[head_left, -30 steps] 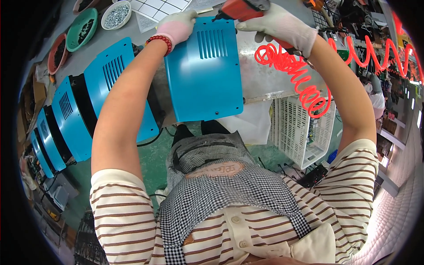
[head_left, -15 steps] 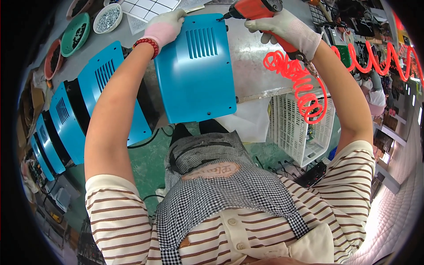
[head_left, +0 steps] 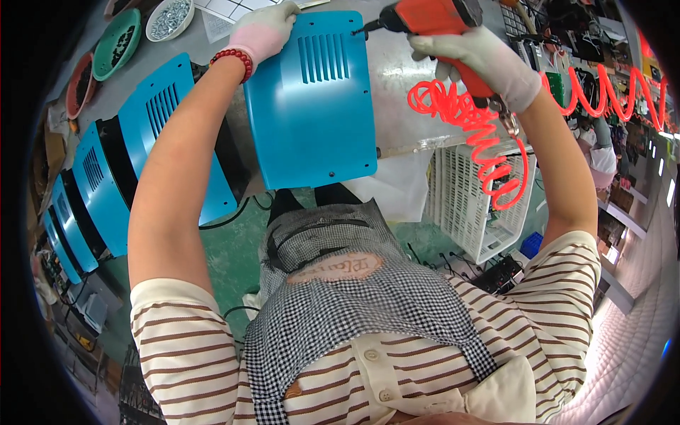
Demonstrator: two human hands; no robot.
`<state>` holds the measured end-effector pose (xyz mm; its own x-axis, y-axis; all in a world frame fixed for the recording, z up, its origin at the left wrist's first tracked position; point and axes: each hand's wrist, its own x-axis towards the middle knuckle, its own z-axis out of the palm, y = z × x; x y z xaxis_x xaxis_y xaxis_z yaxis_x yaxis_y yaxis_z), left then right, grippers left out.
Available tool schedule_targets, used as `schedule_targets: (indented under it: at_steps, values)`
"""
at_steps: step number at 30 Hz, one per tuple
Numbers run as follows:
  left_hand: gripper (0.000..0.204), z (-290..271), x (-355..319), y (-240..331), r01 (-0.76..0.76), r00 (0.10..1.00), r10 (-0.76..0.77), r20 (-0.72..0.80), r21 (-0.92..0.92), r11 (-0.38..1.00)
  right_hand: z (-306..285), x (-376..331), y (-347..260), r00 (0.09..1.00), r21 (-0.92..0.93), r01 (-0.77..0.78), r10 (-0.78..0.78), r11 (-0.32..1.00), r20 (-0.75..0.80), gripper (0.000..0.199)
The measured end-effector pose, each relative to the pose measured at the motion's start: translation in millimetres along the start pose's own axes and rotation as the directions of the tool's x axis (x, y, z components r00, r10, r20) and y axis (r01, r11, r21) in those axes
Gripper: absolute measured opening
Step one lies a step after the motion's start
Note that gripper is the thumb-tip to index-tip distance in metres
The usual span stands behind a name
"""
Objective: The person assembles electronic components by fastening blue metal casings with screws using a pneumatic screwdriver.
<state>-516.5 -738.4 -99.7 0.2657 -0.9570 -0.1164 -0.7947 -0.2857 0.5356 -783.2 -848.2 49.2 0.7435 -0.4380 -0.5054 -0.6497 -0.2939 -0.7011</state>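
A blue metal cover with a block of vent slots lies on the grey workbench in front of me. My left hand, in a pink-white glove with a red bead bracelet at the wrist, presses on the cover's far left corner. My right hand, in a white glove, grips a red pneumatic screwdriver. Its bit touches the cover's far right corner. A red coiled air hose hangs from the tool's handle.
Several blue-cased machines stand in a row at my left. A green bowl and a white bowl of screws sit at the bench's far left. A white slatted crate stands under the bench's right end, above the green floor.
My right hand has swung the screwdriver leftward and down until its bit meets the cover's far right corner. My left hand stays on the far left corner.
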Motion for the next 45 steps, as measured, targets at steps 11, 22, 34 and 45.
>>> schedule_targets:
  at_steps: [11, 22, 34, 45]
  values:
    - [0.03, 1, 2, -1, -0.014, 1.0, 0.014, 0.009, 0.072, 0.997, 54, -64, 25, 0.955, 0.209, -0.268, 0.288, 0.941, -0.073, 0.047]
    - [0.031, 1, 3, 1, -0.029, 1.0, 0.03, -0.001, 0.09, 0.996, 59, -53, 24, 0.961, 0.059, -0.26, 0.265, 0.964, -0.086, 0.046]
    - [0.03, 0, 0, 3, -0.021, 0.999, 0.026, -0.046, 0.108, 0.994, 45, -21, -1, 0.994, -0.438, -0.106, 0.106, 0.893, -0.023, 0.043]
    - [0.029, -2, 0, 9, 0.027, 1.0, -0.026, -0.011, 0.091, 0.995, 45, -24, 2, 0.985, -0.365, -0.166, 0.173, 0.916, -0.015, 0.045]
